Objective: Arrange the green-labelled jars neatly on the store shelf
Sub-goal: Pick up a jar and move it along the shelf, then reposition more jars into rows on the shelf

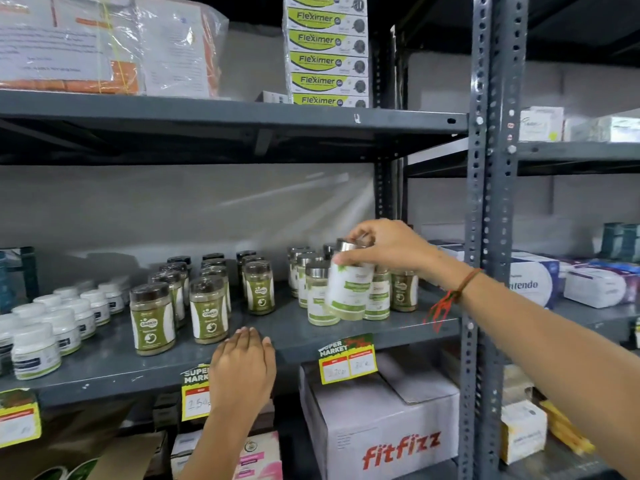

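My right hand grips a jar with a silver lid and a white and green label by its top, tilted, just above the grey middle shelf. Behind and beside it stand several like silver-lidded jars. To the left, dark-lidded jars with green labels stand in rough rows. My left hand rests flat on the shelf's front edge, fingers apart, holding nothing.
Small white bottles fill the shelf's left end. Yellow price tags hang from the shelf edge. A Fitfizz carton sits below. Stacked Fleximer boxes stand on the shelf above. A perforated steel upright rises right of my arm.
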A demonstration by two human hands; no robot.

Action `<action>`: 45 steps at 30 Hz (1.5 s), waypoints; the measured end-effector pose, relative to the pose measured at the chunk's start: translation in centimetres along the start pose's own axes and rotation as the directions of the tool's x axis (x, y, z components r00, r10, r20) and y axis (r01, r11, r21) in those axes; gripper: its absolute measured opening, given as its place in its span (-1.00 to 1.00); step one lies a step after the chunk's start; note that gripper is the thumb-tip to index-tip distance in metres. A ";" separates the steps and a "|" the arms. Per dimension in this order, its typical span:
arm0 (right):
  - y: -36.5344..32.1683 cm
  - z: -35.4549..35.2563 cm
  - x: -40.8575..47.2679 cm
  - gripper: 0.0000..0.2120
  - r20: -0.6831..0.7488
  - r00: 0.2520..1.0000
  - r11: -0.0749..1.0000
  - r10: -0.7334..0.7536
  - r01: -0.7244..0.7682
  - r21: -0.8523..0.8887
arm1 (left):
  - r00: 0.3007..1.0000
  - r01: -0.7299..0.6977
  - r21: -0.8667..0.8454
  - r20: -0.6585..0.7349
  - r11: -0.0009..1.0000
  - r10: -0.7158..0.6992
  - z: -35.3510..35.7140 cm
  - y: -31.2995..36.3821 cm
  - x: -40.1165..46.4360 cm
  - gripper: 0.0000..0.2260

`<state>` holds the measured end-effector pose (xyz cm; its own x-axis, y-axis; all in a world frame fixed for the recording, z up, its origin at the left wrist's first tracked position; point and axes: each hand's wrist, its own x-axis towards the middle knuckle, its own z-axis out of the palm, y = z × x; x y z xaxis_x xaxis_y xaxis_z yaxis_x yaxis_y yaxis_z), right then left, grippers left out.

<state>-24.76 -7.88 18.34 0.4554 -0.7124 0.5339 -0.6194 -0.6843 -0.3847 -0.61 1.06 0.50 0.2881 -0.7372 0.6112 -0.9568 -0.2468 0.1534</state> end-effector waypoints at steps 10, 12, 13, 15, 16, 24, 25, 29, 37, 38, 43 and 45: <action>10.5 -3.8 -1.2 -0.26 -0.030 0.970 0.877 0.241 -0.231 -0.421 | 1.000 0.012 -0.004 0.018 1.000 -0.012 -0.1 0.0 0.1 -0.43; 11.3 -3.8 -0.8 -0.27 -0.049 0.964 0.837 0.262 -0.252 -0.486 | 1.000 0.016 -0.004 0.016 1.000 -0.016 0.0 0.0 0.1 -0.43; 11.7 -3.7 -0.6 -0.26 -0.054 0.961 0.818 0.270 -0.259 -0.513 | 1.000 0.019 -0.003 0.016 1.000 -0.019 0.0 0.0 0.1 -0.43; 12.1 -3.6 -0.1 -0.26 -0.058 0.954 0.777 0.293 -0.273 -0.567 | 0.999 0.023 0.004 0.022 1.000 -0.023 0.1 0.0 0.1 -0.43; 12.3 -3.5 0.1 -0.27 -0.056 0.951 0.755 0.303 -0.276 -0.594 | 0.999 0.026 0.008 0.026 1.000 -0.026 0.1 0.0 0.1 -0.44; 12.5 -3.0 0.9 -0.43 -0.051 0.935 0.681 0.352 -0.293 -0.671 | 0.998 0.047 0.023 0.047 0.999 -0.048 0.3 0.0 0.1 -0.45; 12.5 -2.9 0.9 -0.42 -0.051 0.933 0.681 0.357 -0.297 -0.669 | 0.998 0.049 0.022 0.049 0.999 -0.050 0.3 0.0 0.1 -0.45; 12.4 -2.6 0.7 -0.39 -0.059 0.935 0.675 0.349 -0.295 -0.676 | 0.997 0.051 0.023 0.053 0.998 -0.052 0.1 0.1 0.1 -0.45; 10.5 -2.4 0.9 -0.30 -0.161 0.983 0.528 0.088 -0.183 -0.829 | 0.998 0.042 0.026 0.044 0.999 -0.043 -0.2 0.1 0.0 -0.44; 10.4 -2.4 1.3 -0.35 -0.159 0.986 0.541 0.043 -0.157 -0.826 | 0.998 0.042 0.025 0.041 0.999 -0.043 -0.1 0.1 0.0 -0.43; 10.8 -2.1 3.5 -0.33 0.146 0.966 0.803 0.215 -0.090 -0.589 | 0.999 0.041 0.024 0.029 0.999 -0.042 0.0 0.1 0.1 -0.44; 11.5 -1.4 4.1 -0.29 0.225 0.935 0.815 0.273 -0.101 -0.571 | 0.999 0.046 0.025 0.029 0.999 -0.046 0.1 0.1 0.2 -0.45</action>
<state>-30.89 -18.40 17.14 0.4006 -0.8884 0.2244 -0.9157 -0.3971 0.0625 -0.61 0.84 0.61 0.3331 -0.7427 0.5809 -0.9414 -0.2960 0.1615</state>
